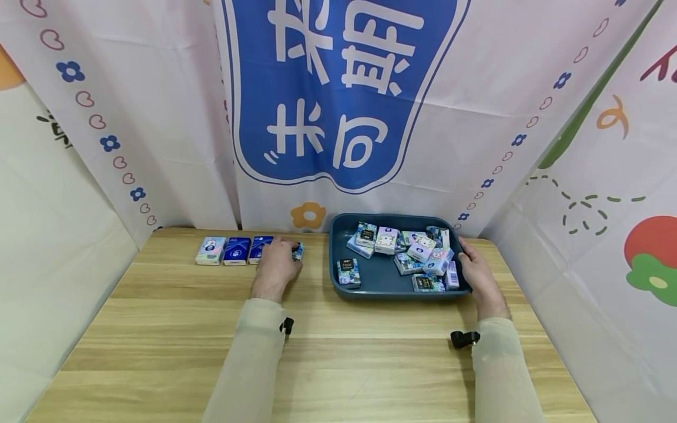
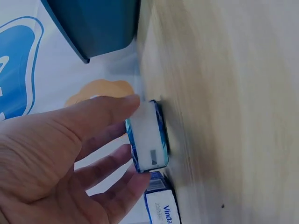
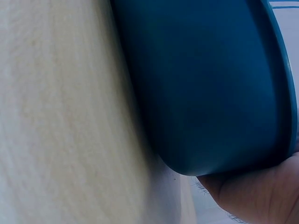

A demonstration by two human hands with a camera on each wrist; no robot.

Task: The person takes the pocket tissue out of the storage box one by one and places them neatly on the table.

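Note:
My left hand [image 1: 277, 267] pinches a small tissue pack [image 2: 148, 135] with blue-green patterned edges between thumb and fingers. This pack sits at the right end of a row on the table, beside a dark blue pack [image 1: 259, 249]; the hand partly covers both in the head view. Farther left in the row are another dark blue pack [image 1: 237, 251] and a pastel pack [image 1: 210, 251]. At the right, my right hand [image 1: 478, 276] grips the end of a blue-green tray [image 1: 378, 282]; its fingers are partly hidden. Several small packs, floral and pastel, lie jumbled inside the tray.
The wooden table [image 1: 338, 364] runs back to a hanging white cloth [image 1: 185, 147] with a blue printed panel. Light cloth walls stand at both sides. A black wrist device [image 1: 465, 339] juts from the right sleeve, another [image 1: 287, 325] from the left.

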